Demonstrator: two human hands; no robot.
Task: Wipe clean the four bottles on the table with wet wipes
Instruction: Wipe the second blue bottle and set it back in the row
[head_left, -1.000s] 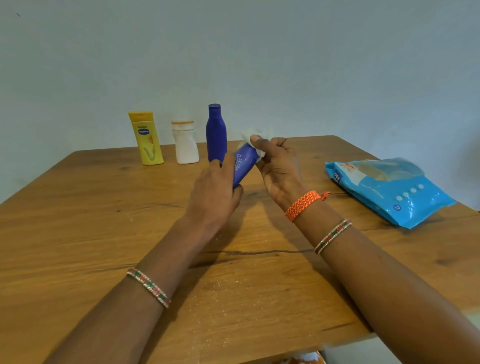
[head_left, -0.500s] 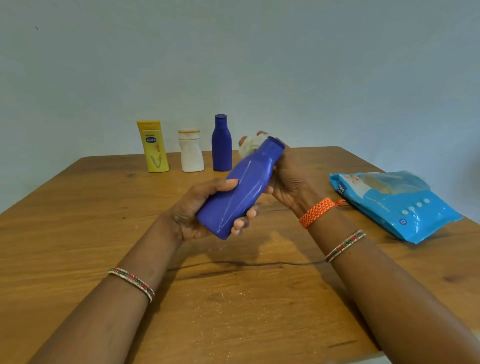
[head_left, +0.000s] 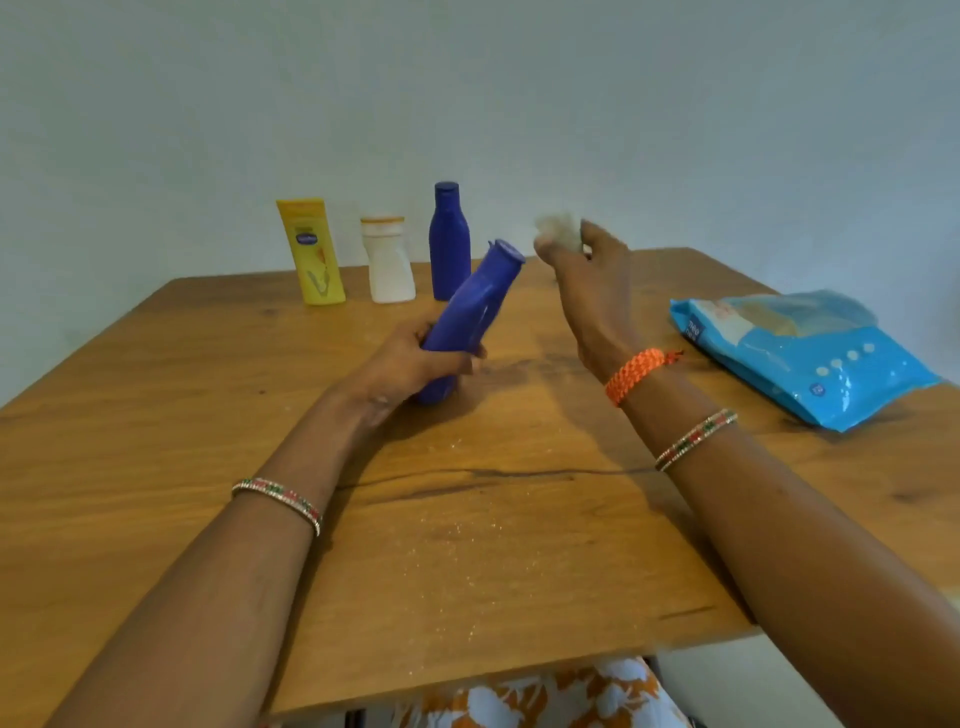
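Observation:
My left hand (head_left: 410, 358) grips the lower body of a blue bottle (head_left: 475, 306), which leans with its cap up and to the right above the table. My right hand (head_left: 587, 291) is raised to the right of the cap, apart from the bottle, and pinches a crumpled white wet wipe (head_left: 560, 231), which is blurred. Along the far edge of the table stand a yellow bottle (head_left: 310, 250), a white bottle (head_left: 388, 260) and a second blue bottle (head_left: 449, 240), all upright.
A blue pack of wet wipes (head_left: 800, 353) lies on the wooden table (head_left: 156, 415) at the right. A plain wall rises right behind the bottles. Fine specks lie scattered on the table near its front edge. Patterned fabric shows below that edge.
My right hand with the wipe has come off the bottle's cap and moved up and to the right. My left hand has turned the bottle more upright.

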